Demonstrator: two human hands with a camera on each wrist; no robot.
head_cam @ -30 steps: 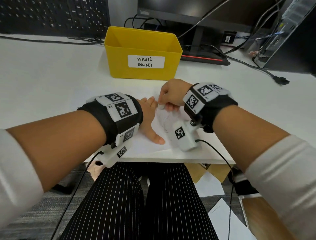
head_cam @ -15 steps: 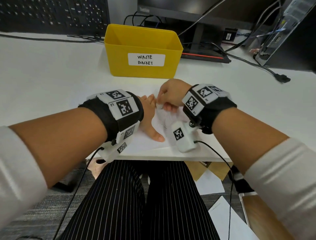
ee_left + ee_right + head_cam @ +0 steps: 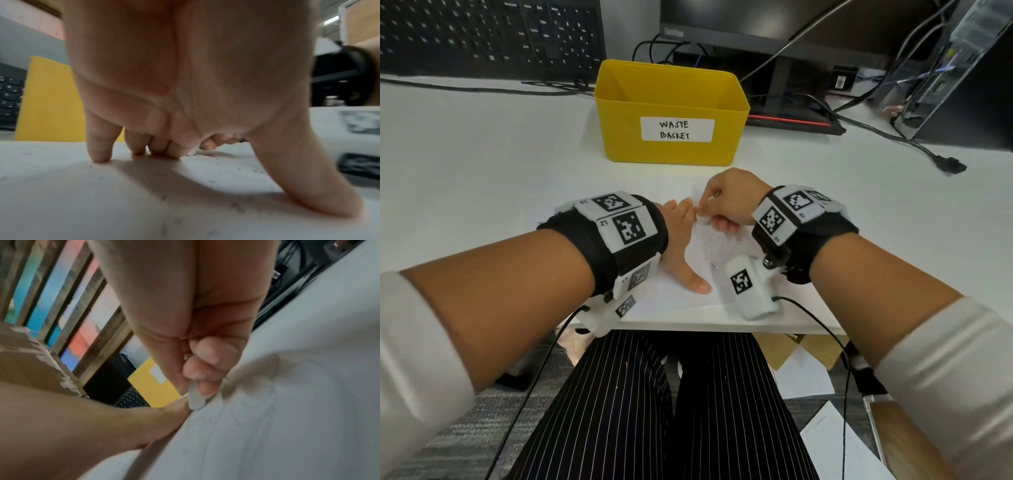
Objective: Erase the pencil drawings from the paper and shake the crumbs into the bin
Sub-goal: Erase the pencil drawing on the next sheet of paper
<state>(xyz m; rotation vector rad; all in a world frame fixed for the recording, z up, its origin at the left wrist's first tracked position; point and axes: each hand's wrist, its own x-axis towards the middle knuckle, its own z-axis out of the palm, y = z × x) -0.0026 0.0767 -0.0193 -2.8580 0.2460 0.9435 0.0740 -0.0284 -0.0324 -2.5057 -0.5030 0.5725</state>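
A white label (image 3: 677,129) hand-lettered "WASTE BASKET" fronts the yellow bin (image 3: 671,150) at 12 o'clock on the desk. At 1 o'clock, a monitor bezel (image 3: 722,34) carries the "ThinkVision" brand, blurred. The left wristband's marker tag (image 3: 603,223) reads "L2"; other tag print is too small to read.

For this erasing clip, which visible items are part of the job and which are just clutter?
In use: paper, eraser, right hand, left hand, yellow waste basket.
Lying about: keyboard, monitor stand, loose cable.
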